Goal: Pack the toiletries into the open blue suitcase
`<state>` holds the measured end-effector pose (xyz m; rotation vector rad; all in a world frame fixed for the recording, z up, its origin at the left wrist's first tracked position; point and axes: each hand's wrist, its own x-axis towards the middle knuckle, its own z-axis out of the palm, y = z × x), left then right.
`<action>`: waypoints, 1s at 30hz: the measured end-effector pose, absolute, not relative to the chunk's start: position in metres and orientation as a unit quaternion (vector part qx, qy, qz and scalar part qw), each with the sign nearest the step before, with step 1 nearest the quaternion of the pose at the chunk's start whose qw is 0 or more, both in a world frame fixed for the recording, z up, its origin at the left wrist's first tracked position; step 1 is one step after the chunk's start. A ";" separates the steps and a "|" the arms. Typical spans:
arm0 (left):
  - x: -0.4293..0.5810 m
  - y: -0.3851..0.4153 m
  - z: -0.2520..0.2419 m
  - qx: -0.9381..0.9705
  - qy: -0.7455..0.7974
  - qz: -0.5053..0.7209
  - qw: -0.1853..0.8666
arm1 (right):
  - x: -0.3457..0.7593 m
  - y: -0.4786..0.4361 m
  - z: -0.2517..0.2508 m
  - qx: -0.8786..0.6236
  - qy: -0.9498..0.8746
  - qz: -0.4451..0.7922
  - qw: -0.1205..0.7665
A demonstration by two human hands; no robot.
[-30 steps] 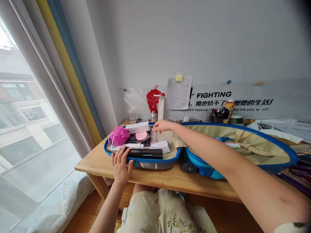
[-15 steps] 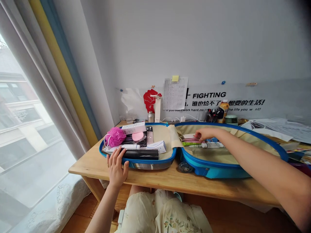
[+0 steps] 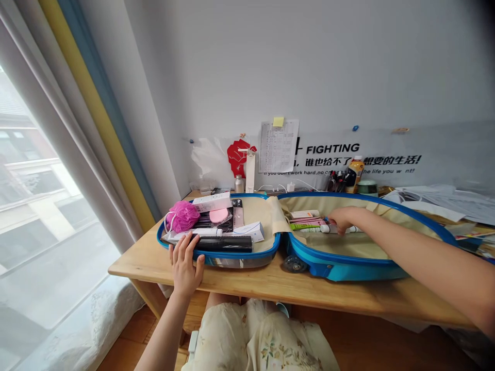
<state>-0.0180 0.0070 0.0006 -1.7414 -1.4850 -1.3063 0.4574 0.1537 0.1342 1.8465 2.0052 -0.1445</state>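
Observation:
An open blue suitcase [image 3: 266,252] lies on the wooden desk. My left hand [image 3: 186,264] rests at the front rim of its left half, fingers spread over a long black case [image 3: 228,243]. Around it are a pink bath puff [image 3: 183,216], a white box [image 3: 212,202], a pink oval pad [image 3: 218,215] and a white-and-blue box [image 3: 251,231]. Inside the right half, my right hand [image 3: 343,218] reaches down with bent fingers over a white tube [image 3: 327,228]; whatever its fingertips hold is hidden. A green tube [image 3: 302,226] and a white-and-orange pack [image 3: 304,214] lie just left of it.
Behind the suitcase stand a small silver bottle [image 3: 238,184], a white lamp [image 3: 250,172], a drink bottle [image 3: 354,174] and a green-lidded jar [image 3: 367,188]. Papers [image 3: 436,206] cover the desk's right end. A clear wheel [image 3: 294,264] sticks out near the hinge.
My right hand has shifted right, away from the white-and-orange pack, to above the white tube. The pack and pink items now show more fully. My left hand stays put.

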 end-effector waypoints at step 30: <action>-0.016 0.007 0.001 -0.640 -0.541 -0.481 0.259 | 0.103 0.147 0.145 0.429 0.891 -0.138 -0.051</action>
